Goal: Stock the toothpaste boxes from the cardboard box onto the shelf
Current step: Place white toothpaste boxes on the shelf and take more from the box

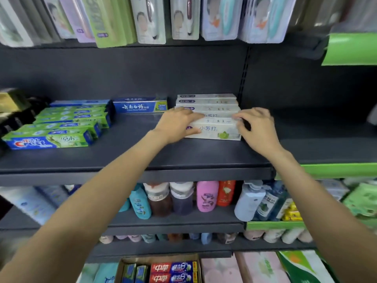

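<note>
cardboard box (122, 268) low, both hands (179, 124) on white toothpaste boxes (214, 132), shelf (142, 158) L bare

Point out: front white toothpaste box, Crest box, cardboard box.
front white toothpaste box (214, 131), head view, front face.
Crest box (47, 142), head view, front face by the logo.
cardboard box (120, 269), head view, left wall.

Even light; edges blurred, wide-angle warp.

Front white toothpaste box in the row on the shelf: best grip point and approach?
Grip the front white box by its two short ends, coming from the aisle side. It lies long side facing out, with more white boxes packed close behind, so only the ends and front are free. Left hand and right hand already flank it.
</note>
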A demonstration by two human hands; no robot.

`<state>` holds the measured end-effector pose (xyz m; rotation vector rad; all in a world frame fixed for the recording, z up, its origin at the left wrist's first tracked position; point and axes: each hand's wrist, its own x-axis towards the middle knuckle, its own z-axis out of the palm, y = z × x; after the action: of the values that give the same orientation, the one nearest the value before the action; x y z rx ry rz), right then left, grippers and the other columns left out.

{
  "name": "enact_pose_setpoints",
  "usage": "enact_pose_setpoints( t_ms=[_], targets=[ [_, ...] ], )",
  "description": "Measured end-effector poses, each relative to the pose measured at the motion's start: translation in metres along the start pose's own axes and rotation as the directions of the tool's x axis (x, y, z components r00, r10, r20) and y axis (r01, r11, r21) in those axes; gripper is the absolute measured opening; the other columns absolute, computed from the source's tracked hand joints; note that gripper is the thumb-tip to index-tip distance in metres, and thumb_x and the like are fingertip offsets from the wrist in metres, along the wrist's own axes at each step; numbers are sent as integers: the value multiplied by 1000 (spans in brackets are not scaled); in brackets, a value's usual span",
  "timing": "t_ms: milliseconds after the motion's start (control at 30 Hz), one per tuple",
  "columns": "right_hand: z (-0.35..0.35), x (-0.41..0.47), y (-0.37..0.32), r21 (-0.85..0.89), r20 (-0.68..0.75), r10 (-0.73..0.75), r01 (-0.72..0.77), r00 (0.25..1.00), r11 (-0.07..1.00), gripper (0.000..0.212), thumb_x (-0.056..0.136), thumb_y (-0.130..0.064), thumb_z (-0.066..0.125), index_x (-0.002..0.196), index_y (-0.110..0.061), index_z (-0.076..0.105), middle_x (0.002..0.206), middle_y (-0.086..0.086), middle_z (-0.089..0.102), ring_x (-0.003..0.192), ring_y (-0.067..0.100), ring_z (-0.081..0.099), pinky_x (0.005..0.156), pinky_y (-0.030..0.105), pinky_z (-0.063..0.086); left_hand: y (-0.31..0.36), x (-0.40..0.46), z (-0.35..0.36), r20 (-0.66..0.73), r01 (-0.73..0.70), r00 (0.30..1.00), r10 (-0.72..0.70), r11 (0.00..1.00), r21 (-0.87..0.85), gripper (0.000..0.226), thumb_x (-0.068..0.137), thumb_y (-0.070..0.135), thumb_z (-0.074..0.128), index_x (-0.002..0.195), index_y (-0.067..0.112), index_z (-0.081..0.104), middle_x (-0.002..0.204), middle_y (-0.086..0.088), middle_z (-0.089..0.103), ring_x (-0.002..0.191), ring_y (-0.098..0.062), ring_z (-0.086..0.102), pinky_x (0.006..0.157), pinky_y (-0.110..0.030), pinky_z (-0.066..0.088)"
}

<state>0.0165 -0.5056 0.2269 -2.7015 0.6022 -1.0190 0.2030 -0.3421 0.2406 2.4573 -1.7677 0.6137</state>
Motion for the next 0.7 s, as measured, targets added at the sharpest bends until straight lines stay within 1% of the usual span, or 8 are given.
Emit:
enact_pose_setpoints(
  t_ms=[100,200,300,367,467,533,600,700],
  targets=[
    [-1,-12,7,-116,-20,-13,11,1000,993,26,87,-14,59,110,-22,69,128,2,58,122,35,40,95,45,33,15,16,19,-36,130,991,-129,991,21,52,91,50,46,139,32,40,136,0,50,126,-23,40,104,-39,25],
    [-3,-24,1,-77,-1,-20,19,1000,997,26,87,-15,59,111,-20,68,128,3,57,121,33,41,94,43,33,30,0,17,-215,209,949,-230,971,-117,50,86,44,52,133,29,48,137,-1,48,127,-24,39,106,-42,22],
    [-5,-47,-20,16,-43,-63,64,997,998,25,88,-15,56,110,-19,67,119,2,62,115,27,48,94,38,35,50,-46,-6,-429,108,867,-255,935,-337,40,86,38,50,122,22,58,124,1,58,115,-22,50,96,-35,33],
    [-4,-72,-41,97,-91,-100,109,991,989,25,88,-16,52,108,-17,68,109,0,66,106,23,54,91,34,40,65,-88,-21,-488,-3,836,-252,886,-463,31,89,29,51,115,17,63,115,2,64,104,-20,56,90,-33,40],
    [7,-122,-74,199,-91,-147,162,985,967,24,90,-15,48,103,-14,68,99,-1,69,92,19,61,81,32,48,82,-155,-23,-540,-113,812,-221,848,-518,23,91,18,50,102,9,68,96,0,70,84,-22,63,76,-36,48],
    [22,-159,-92,251,-28,-168,169,985,953,23,91,-16,47,100,-13,68,94,-1,70,85,19,63,76,32,50,86,-198,-7,-519,-125,825,-225,823,-554,24,92,17,49,95,6,70,85,-1,71,72,-22,64,67,-34,50],
    [41,-195,-105,278,66,-180,155,981,948,22,90,-18,47,98,-15,68,89,0,70,79,19,65,68,33,52,87,-241,19,-445,-69,855,-266,792,-607,25,92,19,49,92,7,71,77,2,71,67,-17,65,63,-30,51],
    [78,-242,-114,248,262,-182,117,948,962,23,87,-21,46,96,-18,68,84,-3,71,73,17,66,57,30,52,88,-304,62,-191,144,915,-355,730,-668,24,92,29,47,93,20,69,72,9,69,61,-9,64,57,-25,48]
  ],
)
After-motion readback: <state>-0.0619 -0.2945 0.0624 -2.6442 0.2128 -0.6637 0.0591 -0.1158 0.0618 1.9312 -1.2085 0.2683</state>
